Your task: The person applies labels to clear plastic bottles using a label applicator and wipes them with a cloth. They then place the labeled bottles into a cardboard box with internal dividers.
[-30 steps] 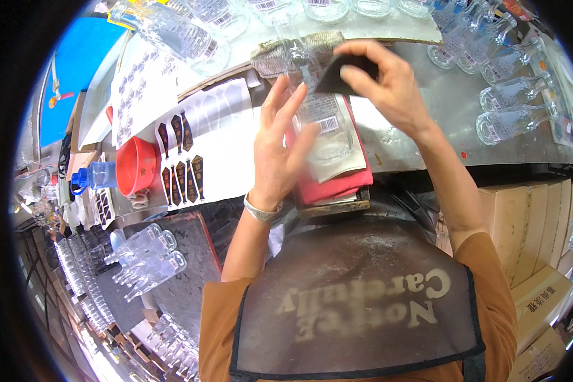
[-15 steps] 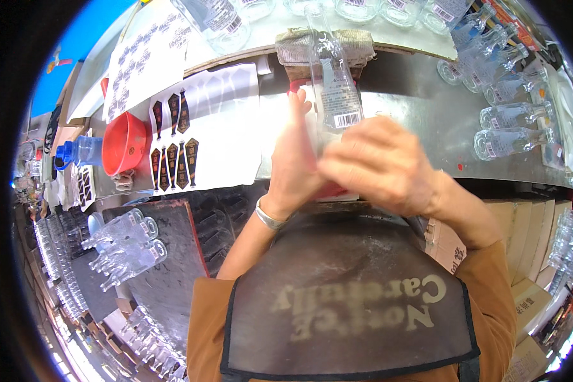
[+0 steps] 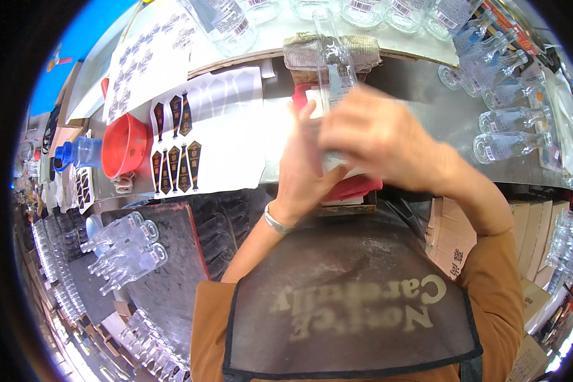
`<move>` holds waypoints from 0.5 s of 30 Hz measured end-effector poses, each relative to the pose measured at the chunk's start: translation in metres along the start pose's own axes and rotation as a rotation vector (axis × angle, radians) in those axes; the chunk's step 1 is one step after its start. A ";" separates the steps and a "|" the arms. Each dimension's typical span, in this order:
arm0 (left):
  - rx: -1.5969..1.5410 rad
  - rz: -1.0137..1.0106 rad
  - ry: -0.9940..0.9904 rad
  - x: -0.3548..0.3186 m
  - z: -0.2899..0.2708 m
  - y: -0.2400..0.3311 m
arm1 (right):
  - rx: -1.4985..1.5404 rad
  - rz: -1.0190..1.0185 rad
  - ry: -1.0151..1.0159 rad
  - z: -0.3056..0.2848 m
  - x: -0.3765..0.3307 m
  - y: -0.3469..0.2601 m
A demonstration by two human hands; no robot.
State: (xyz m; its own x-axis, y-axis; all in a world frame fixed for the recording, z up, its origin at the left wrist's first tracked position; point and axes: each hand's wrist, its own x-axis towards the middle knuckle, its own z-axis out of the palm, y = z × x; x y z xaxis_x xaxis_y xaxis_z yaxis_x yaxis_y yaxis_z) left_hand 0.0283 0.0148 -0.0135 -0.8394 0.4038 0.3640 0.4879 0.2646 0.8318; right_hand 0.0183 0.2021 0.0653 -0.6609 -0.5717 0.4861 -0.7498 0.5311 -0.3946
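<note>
A clear glass bottle [image 3: 337, 67] lies with its neck pointing away from me across a cloth-wrapped block [image 3: 363, 49]. My left hand [image 3: 301, 156] holds it low on the left side, fingers pointing up along the glass and thumb by the base. Over the bottle's body is my right hand [image 3: 385, 140], fingers bent and smeared by motion, hiding much of a printed label; whether it grips anything does not show. Red cloth [image 3: 356, 188] sits beneath the bottle's near end.
Left of my hands lies a sheet of dark tie-shaped stickers [image 3: 175, 169], beside a red bowl [image 3: 126, 145] and a blue-capped bottle [image 3: 86, 153]. More glass bottles [image 3: 512, 145] lie on the right; several stand on the raised shelf [image 3: 274, 41]. Cardboard boxes [image 3: 449, 239] are lower right.
My right hand has moved up and slightly left over the bottle, covering the barcode area seen earlier. My left thumb now shows near the base, and more red cloth is visible.
</note>
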 end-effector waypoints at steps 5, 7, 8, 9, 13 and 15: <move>0.013 0.014 -0.077 -0.002 -0.006 0.000 | -0.076 0.370 0.408 -0.023 0.014 0.049; -0.070 0.002 -0.094 0.000 -0.006 -0.002 | -0.175 0.102 0.326 -0.008 0.000 0.039; -0.125 -0.037 -0.086 -0.003 -0.008 -0.005 | -0.205 -0.031 0.283 0.003 -0.005 0.026; -0.192 -0.069 -0.078 -0.004 -0.007 -0.007 | -0.053 -0.061 0.139 0.004 -0.012 0.002; -0.186 -0.058 -0.093 -0.006 -0.011 -0.018 | 0.043 0.216 0.234 -0.009 -0.008 0.039; -0.201 -0.042 -0.114 -0.004 -0.012 -0.022 | 0.123 0.344 0.363 -0.021 -0.013 0.049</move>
State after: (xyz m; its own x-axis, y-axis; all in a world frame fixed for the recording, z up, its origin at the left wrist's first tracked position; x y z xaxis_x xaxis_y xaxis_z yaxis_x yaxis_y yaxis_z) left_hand 0.0180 -0.0034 -0.0280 -0.8198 0.4953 0.2874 0.3864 0.1082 0.9160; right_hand -0.0095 0.2484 0.0557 -0.8326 -0.1116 0.5424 -0.5035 0.5606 -0.6575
